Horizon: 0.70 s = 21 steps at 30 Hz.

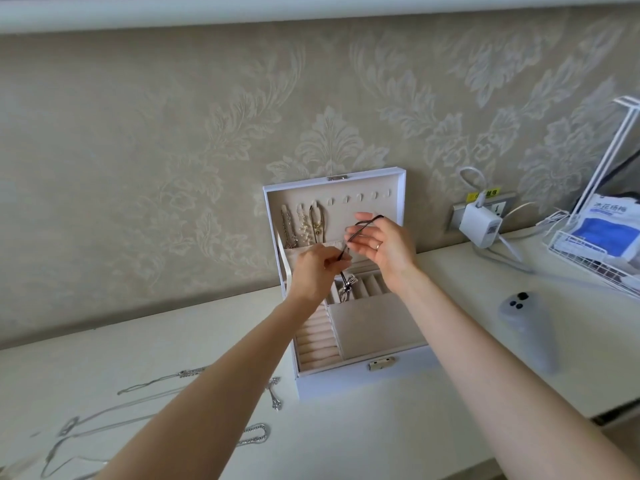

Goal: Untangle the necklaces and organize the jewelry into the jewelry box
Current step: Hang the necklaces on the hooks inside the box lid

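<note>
- The box [329,381] sits open at 12 o'clock of the table [381,431], its lid [266,216] upright against the wall.
- Done so far, judging by the layout: three necklaces [304,226] hang on the leftmost hooks inside the lid. The hooks [360,197] toward 3 o'clock of them are free.
- In hand: a dark cord [353,233], held over the box, in front of the lid.
- The left hand [318,268] pinches the cord low down between thumb and fingertips. A metal pendant [346,289] dangles beneath, over the back compartments.
- The right hand [381,244] is raised, palm turned inward, its loosely curled fingers holding the top loop of the cord up.
- The step looks like stretching the cord straight so its loop can go on the next free hook. It is not yet hung.
- Left to do: several silver chains [276,398] lie on the table at 7 to 8 o'clock of the box, some overlapping; whether they are knotted is too fine to tell.
- The ring rolls [317,341] and the large tray [374,327] in the base hold nothing visible.
- By my estimate the task is less than halfway done.
- At 3 o'clock stand a charger [479,225] and a wire rack [588,261]; neither is part of the job.
</note>
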Available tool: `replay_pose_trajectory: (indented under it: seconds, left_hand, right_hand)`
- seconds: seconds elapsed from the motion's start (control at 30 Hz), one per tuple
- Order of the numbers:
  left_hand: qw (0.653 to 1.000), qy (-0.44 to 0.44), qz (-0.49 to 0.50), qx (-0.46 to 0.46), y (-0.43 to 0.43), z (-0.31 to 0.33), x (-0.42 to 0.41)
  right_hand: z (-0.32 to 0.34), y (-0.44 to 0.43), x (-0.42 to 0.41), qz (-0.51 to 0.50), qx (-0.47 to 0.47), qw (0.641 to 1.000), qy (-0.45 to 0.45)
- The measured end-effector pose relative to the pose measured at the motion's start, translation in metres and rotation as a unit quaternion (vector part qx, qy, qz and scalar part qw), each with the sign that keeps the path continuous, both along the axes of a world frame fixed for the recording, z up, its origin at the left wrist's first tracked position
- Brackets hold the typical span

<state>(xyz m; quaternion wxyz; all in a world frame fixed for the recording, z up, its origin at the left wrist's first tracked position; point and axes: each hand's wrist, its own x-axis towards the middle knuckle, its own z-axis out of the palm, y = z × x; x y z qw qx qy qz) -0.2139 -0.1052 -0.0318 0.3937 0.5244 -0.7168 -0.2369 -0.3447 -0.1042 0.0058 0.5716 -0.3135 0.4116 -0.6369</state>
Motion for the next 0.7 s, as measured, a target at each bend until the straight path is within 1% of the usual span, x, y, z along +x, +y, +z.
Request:
replay_pose_trajectory:
  seconds: [0.07,0.13,0.2,0.3,0.33,0.4,0.5,0.57,0.7]
  left_hand:
    - [0.998,0.06,0.01,0.031,0.002,0.001,0.001]
    - [0.993,0.107,0.022,0.049,0.005,0.002,0.002]
    - [0.99,0.125,0.029,0.049,0.006,0.004,0.003]
    - [0.987,0.152,0.026,0.052,0.008,0.007,0.004]
    - [0.986,0.153,0.025,0.054,0.008,0.008,0.005]
    - [0.989,0.14,0.028,0.05,0.007,0.009,0.005]
    - [0.992,0.116,0.034,0.038,0.008,0.009,0.007]
    - [0.992,0.114,0.031,0.039,0.008,0.009,0.007]
    - [0.986,0.139,0.005,0.093,0.008,0.011,0.005]
  right_hand:
    - [-0.002,-0.003,0.001,-0.007,-0.002,1.0,-0.019]
    - [-0.007,-0.004,0.004,-0.017,0.009,1.0,0.001]
    - [-0.011,-0.002,0.005,-0.014,0.021,0.999,0.046]
    - [-0.012,0.004,0.008,0.041,0.018,0.987,0.153]
    - [-0.013,0.005,0.009,0.061,0.011,0.981,0.185]
    - [-0.015,0.007,0.012,0.068,-0.006,0.975,0.21]
    - [-0.015,0.008,0.014,0.037,-0.035,0.98,0.193]
    - [-0.014,0.007,0.015,0.014,-0.045,0.977,0.208]
    - [-0.012,0.007,0.014,-0.031,-0.064,0.967,0.245]
